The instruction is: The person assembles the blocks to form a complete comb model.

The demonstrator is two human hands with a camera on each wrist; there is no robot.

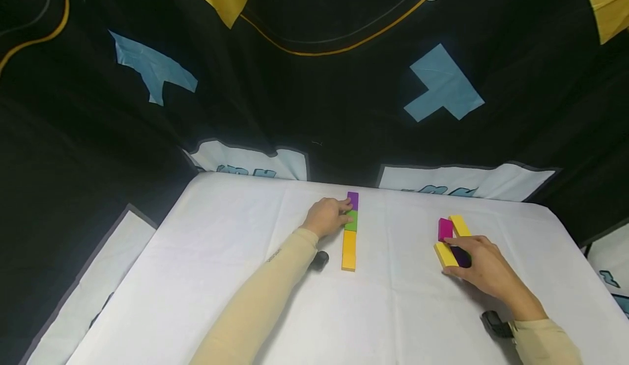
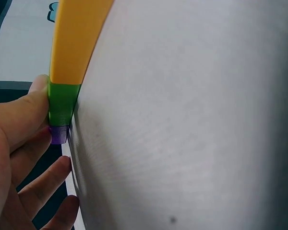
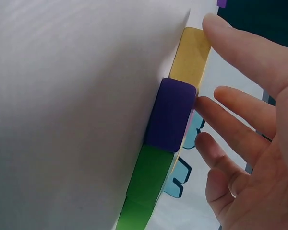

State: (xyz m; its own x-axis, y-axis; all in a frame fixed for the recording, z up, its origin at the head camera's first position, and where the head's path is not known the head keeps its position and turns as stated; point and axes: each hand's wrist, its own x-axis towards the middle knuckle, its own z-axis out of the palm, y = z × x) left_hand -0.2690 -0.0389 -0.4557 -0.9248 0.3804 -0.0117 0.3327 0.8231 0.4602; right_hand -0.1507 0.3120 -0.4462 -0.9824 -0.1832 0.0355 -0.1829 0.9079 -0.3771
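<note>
To the left of the orange block point(image 1: 349, 249), a pale sleeve point(image 1: 267, 294) is stretched over the white surface point(image 1: 422, 310). Just beyond the orange block and to its left, the left hand point(image 1: 328, 217) is held with its fingers extended; nothing is gripped, but the green block point(image 1: 351, 221) is touched by the thumb and the purple block point(image 1: 352, 201) by a finger. The green block is set against the far end of the orange block, and the purple block against the green one, so that a straight row is formed.

Well to the right of the orange block, a magenta block point(image 1: 445, 229), a near yellow block point(image 1: 445, 254), a far yellow block point(image 1: 460, 225) and a dark purple block point(image 1: 461, 257) are grouped closely; green blocks point(image 3: 149, 172) are seen in that group from the right wrist. Also right of the orange block, the right hand point(image 1: 484, 266) is placed with thumb and index finger at opposite ends of the near yellow block; whether it is gripped cannot be told.
</note>
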